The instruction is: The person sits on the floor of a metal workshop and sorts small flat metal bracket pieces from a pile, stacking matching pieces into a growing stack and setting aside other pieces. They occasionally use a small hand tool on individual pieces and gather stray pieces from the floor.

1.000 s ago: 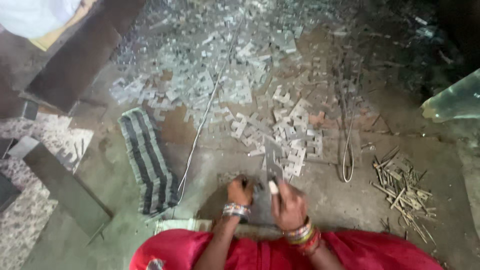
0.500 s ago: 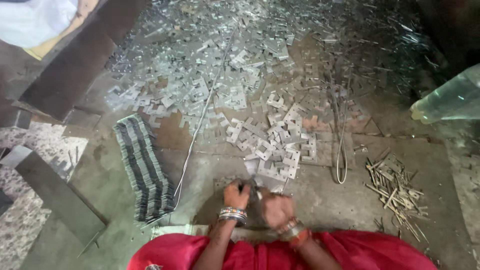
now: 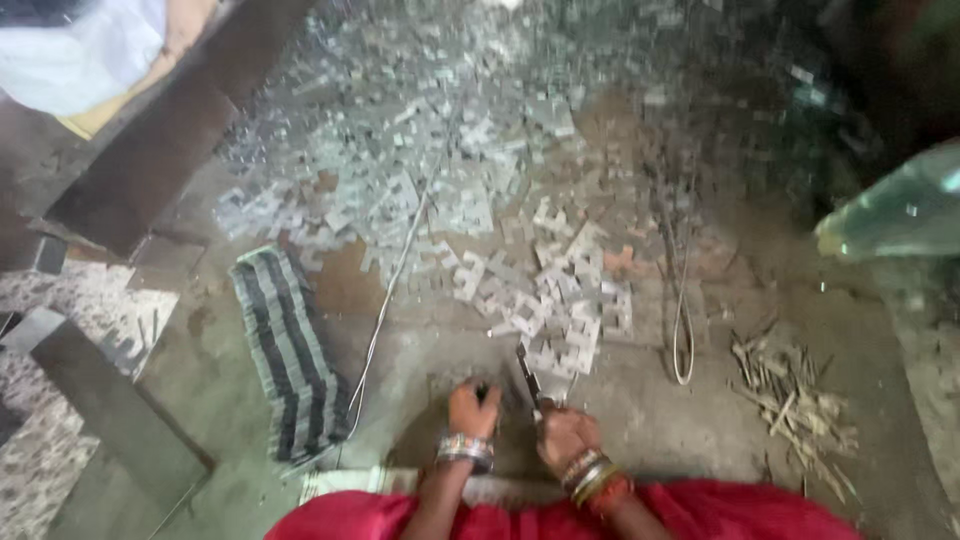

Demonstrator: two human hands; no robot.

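Low in the frame, just left of centre, the left hand (image 3: 472, 408) rests curled on the grey concrete floor (image 3: 640, 420), its fingers folded narrow around something small and dark that is too blurred to name. Silver and coloured bangles (image 3: 464, 449) ring its wrist. Just beside it to the right, the right hand (image 3: 563, 432) is closed on a thin dark metal strip (image 3: 527, 378), which slants up and to the left from the fist; red and gold bangles (image 3: 594, 480) sit on that wrist. The two hands lie near each other but apart. Along the bottom edge runs a bright red cloth garment (image 3: 700, 515).

Directly above the hands, the strip's tip reaches toward a loose scatter of small flat silvery stamped metal pieces (image 3: 560, 300), which thickens into a wide heap (image 3: 420, 130) across the upper middle of the frame. A long thin pale wire (image 3: 395, 280) crosses the floor from the heap down to the lower left. Left of it lies a black-and-grey striped folded cloth (image 3: 290, 350). At the right, a small pile of short brown sticks (image 3: 795, 395) sits well apart from the hands, and a narrow wire loop (image 3: 683, 330) lies between it and the metal pieces.
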